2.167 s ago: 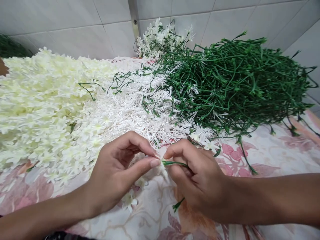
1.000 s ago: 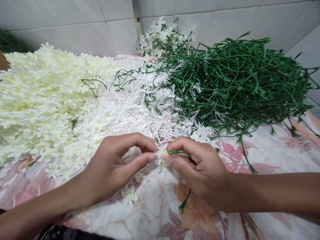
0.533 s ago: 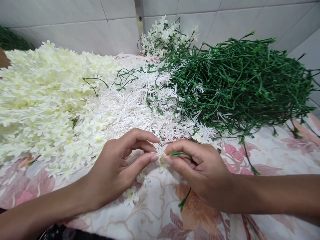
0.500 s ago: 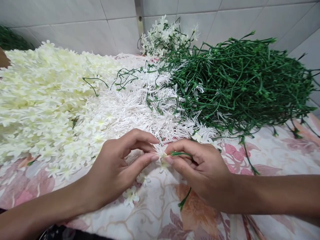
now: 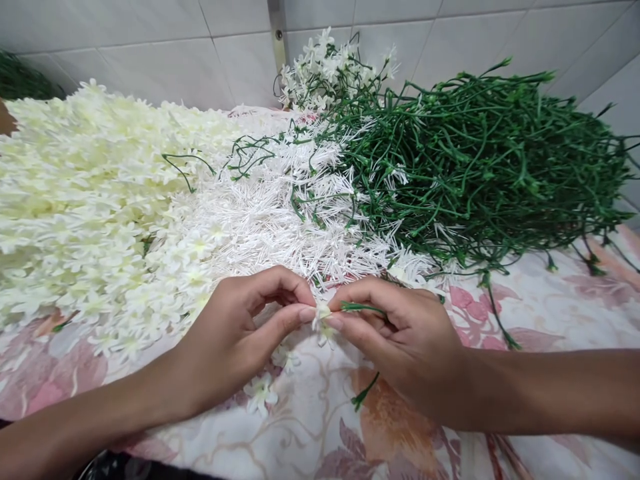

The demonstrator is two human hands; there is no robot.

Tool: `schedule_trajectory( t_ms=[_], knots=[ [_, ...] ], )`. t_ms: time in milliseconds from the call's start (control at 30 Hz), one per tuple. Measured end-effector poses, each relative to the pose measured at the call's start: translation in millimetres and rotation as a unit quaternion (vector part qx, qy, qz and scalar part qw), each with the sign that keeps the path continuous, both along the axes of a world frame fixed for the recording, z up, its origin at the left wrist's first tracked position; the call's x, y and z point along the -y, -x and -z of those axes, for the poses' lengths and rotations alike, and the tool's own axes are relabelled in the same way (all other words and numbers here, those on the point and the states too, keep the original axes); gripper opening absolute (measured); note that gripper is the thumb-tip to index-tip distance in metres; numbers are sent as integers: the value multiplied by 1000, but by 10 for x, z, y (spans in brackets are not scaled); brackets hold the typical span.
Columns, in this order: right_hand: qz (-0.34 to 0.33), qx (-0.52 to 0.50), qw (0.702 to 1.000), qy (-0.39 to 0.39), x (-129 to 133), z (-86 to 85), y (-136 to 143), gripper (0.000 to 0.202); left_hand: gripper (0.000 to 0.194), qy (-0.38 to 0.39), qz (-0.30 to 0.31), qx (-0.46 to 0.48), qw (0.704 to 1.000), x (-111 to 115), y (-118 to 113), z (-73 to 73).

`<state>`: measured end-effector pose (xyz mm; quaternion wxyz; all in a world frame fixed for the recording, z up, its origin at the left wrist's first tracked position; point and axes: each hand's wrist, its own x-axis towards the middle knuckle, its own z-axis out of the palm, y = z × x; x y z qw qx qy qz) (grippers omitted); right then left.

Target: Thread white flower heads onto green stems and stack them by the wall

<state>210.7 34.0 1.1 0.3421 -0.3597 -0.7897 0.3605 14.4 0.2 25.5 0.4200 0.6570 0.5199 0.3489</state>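
Note:
A small white artificial flower [image 5: 323, 319] hangs between my fingertips, its petals partly covered by them. My right hand [image 5: 400, 340] is closed, thumb and index finger pinching the green plastic stem [image 5: 363, 307] right behind the flower. That stem runs back through the hand, and a green end [image 5: 365, 392] sticks out below it. My left hand [image 5: 255, 330] is closed too, with thumb and index finger pressed together at the flower's left side. A pile of white stamens [image 5: 280, 213] lies just beyond both hands. Loose flower heads [image 5: 261, 393] rest on the cloth below my left hand.
Cream flower heads [image 5: 90, 200] are heaped at the left. Green stems [image 5: 480, 167] form a large tangled pile at the right. Finished-looking white flowers on stems [image 5: 325, 70] stand against the tiled wall [image 5: 165, 73]. A floral cloth [image 5: 295, 447] covers the table.
My left fingertips have closed in on the flower, and the white strands seen spreading between the hands are now mostly hidden. My right hand has barely moved.

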Motion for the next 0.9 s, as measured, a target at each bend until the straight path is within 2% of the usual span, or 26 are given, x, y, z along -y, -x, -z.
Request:
schedule_trajectory(
  t_ms=[200,367,567,700,900],
  knots=[
    [-38,-27,998,-47,-6,-16,0,10,8,-25,2,-2,1000,22,-14,35],
    [-36,-22,998,-56,-2,-40,-2,11,8,-16,-2,2,1000,32,-14,45],
    [-47,-4,996,-78,5,-43,6,11,8,-96,2,-78,992,50,5,45],
    [-60,-21,994,-94,18,-18,14,12,9,-132,5,-99,986,54,-2,40],
    [-60,-39,991,-114,37,-28,17,9,11,-111,31,-99,988,68,-11,25]
  ],
)
